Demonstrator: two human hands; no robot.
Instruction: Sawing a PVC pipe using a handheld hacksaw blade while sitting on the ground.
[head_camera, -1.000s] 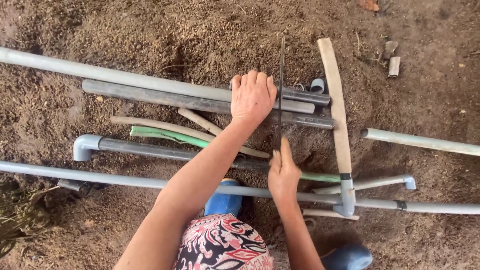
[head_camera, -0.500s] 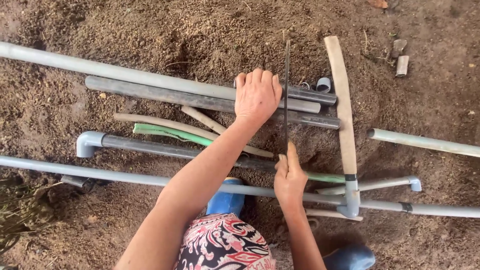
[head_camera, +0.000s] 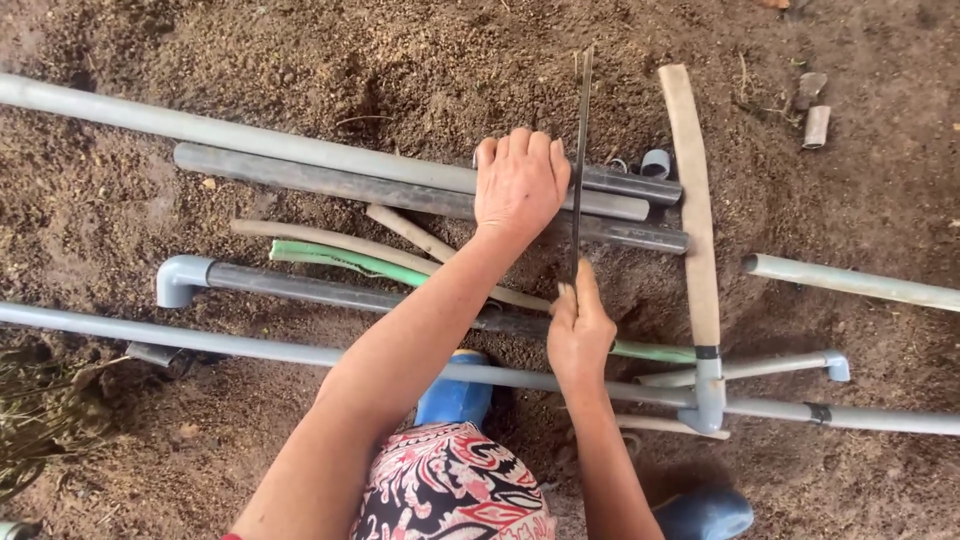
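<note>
Left hand: the left hand (head_camera: 520, 185) lies flat, palm down, fingers spread and closed over nothing, pressing on the grey pipes (head_camera: 400, 185) at the middle of the frame, just left of the blade.
Right hand: the right hand (head_camera: 580, 335) is wrapped tight round the near end of the saw blade (head_camera: 581, 150), below centre, thumb along its back.
Blade: thin, dark, on edge, running up the frame and crossing the pipes just beside the left fingertips.
Pipes: they lie side by side on the soil (head_camera: 300, 60), running from the upper left toward centre right, where their ends rest.
Nearby: a green hose (head_camera: 340, 258), an elbow-ended pipe (head_camera: 185, 280), a pale wooden strip (head_camera: 690, 200).
Doing it well: I judge long, even strokes square to the pipe, weight kept on the holding palm, fingertips clear of the teeth.
</note>
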